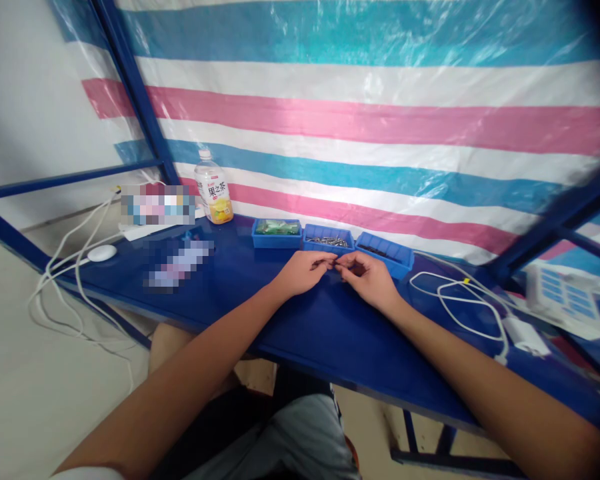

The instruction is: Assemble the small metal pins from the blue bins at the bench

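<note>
Both my hands rest on the blue table [290,320], fingertips meeting in front of three small blue bins. My left hand [304,270] is curled, pinching a tiny part I cannot make out. My right hand [365,275] is also curled and pinches at the same spot. The left bin [277,234] holds green pieces, the middle bin [329,239] holds small metal parts, and the right bin [386,253] holds dark parts.
A drink bottle [213,193] stands at the back left, near a white power strip [145,230] and a white mouse [101,253]. White cables [455,300] and a charger [525,337] lie at right. A striped tarp hangs behind.
</note>
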`<state>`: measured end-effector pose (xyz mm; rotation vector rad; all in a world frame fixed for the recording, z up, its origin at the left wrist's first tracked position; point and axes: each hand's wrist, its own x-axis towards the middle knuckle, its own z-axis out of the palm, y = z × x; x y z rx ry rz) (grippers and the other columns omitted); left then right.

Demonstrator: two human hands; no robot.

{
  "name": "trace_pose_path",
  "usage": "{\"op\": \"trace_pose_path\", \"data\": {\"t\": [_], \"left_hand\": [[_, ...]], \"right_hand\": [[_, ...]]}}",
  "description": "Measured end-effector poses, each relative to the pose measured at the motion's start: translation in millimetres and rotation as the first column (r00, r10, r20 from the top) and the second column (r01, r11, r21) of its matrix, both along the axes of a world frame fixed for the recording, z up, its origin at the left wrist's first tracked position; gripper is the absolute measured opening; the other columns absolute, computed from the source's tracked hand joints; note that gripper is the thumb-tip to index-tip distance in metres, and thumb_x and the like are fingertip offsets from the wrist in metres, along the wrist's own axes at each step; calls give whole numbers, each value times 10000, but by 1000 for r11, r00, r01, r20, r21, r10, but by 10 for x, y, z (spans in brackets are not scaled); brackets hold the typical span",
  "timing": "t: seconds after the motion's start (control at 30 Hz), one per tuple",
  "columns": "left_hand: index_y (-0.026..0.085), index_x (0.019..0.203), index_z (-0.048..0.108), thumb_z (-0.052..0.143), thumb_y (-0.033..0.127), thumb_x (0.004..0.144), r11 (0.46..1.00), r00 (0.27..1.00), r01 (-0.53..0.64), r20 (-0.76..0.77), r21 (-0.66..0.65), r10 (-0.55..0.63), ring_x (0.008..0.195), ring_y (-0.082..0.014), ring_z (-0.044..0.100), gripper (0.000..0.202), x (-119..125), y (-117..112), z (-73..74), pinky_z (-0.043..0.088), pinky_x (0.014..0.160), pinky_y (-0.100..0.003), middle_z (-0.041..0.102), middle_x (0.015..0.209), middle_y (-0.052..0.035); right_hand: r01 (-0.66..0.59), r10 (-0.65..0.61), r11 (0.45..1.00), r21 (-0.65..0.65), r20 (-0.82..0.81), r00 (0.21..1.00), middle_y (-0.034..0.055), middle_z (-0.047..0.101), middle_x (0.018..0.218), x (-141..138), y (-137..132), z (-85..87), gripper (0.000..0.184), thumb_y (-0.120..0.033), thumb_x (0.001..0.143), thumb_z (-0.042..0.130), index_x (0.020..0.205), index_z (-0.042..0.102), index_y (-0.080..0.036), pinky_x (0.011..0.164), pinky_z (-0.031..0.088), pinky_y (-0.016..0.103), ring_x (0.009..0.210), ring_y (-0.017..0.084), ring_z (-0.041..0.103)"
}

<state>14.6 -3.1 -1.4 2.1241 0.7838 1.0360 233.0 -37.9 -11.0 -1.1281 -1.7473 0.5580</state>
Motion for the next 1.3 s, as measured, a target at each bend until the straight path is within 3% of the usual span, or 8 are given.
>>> {"op": "trace_pose_path", "data": {"t": [0.17,0.33,0.5,0.63,0.87,1.1,1.17,1.3], "left_hand": [[152,1192,786,697,261,960,997,995,-34,96,-70,41,1044,-246,803,271,5,15,35,642,990,-408,822,1169,-122],[154,1192,744,706,120,911,994,984,-40,167,-105,57,1039,-234,804,286,-12,55,8,641,987,-397,822,1120,-124],[184,1342,670,726,77,894,988,991,-7,130,-156,28,1026,-226,810,464,-15,35,-5,633,1003,-414,837,1076,-97],[168,1350,674,767,47,837,984,996,18,84,-178,-3,940,-210,812,535,-4,24,0,660,895,-361,819,1120,-112],[183,1390,652,770,88,865,981,988,-2,150,-192,31,972,-213,809,547,-9,19,33,657,899,-354,777,1184,-124],[187,1398,635,771,95,869,984,987,35,161,-172,-7,1001,-226,810,554,-2,-6,42,657,929,-370,769,1232,-135],[198,1441,594,770,103,875,987,985,59,172,-150,-33,1018,-227,809,601,2,-19,48,650,961,-385,754,1274,-142],[225,1566,463,831,183,852,996,978,43,206,-74,-27,1123,-244,773,804,8,-20,49,633,989,-398,671,1425,-183]], "right_hand": [[-34,33,998,-46,-25,999,68,803,977,-20,-23,12,232,-400,925,744,1083,767,-232,675,619,368,713,207,736],[1,-1,999,-35,-12,1000,72,797,968,3,-8,4,251,-455,938,747,1058,778,-236,645,607,356,752,225,741],[14,-14,1000,-7,-13,1000,74,797,968,-4,-27,19,299,-482,947,747,1121,770,-240,656,598,348,822,239,748],[-26,26,1000,-10,28,999,77,802,981,-3,-33,26,285,-497,946,746,1057,787,-238,660,595,350,835,239,746],[-1,0,1000,5,87,996,55,813,958,5,-28,39,190,-424,943,723,985,781,-248,722,584,377,818,236,746],[7,-16,998,59,147,989,42,804,968,-34,-67,81,94,-304,905,707,970,746,-250,714,569,358,814,223,733],[1,-8,999,47,146,989,36,790,954,-47,-81,93,137,-277,900,697,1030,726,-246,679,556,343,786,212,721],[-39,32,998,54,124,992,32,759,949,-42,-89,115,400,-253,938,636,1336,676,-255,667,555,335,802,211,712]]}}
